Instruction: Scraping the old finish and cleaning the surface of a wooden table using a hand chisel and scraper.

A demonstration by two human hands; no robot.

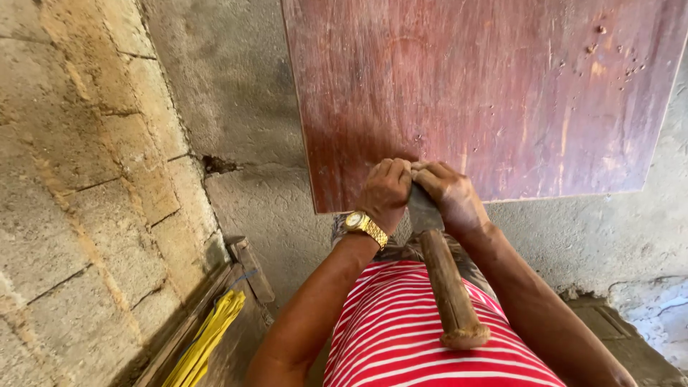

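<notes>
- Nearest you, your striped red-and-white shirt (pixel 416 337) fills the bottom edge of the view, soft cloth in narrow bands.
- Over it juts the hammer's wooden handle (pixel 448 287), a round, worn, brown shaft with a flared, frayed butt end pointing back at your chest.
- The handle runs up into a dark metal head (pixel 424 208), dull and flat-sided, mostly covered between your two hands.
- Your left hand (pixel 385 193) is curled shut against the left side of the metal head; a gold metal watch (pixel 364 226) sits on that wrist.
- Your right hand (pixel 451 195) is wrapped closed around the right side of the head, fingers bent over its top.
- Both hands press the tool at the lower edge of a plywood board (pixel 502 93), near its lower left corner.
- The board is flat and rectangular, reddish-brown, scuffed with pale streaks and pitted with small holes towards its upper right corner.
- Behind it stands a rough grey plastered wall (pixel 244 107).
- To your left runs a coarse block wall (pixel 79 179) with sandy mortar joints; yellow strips (pixel 208 340) lie at its foot beside a weathered wooden plank (pixel 251 269).
</notes>
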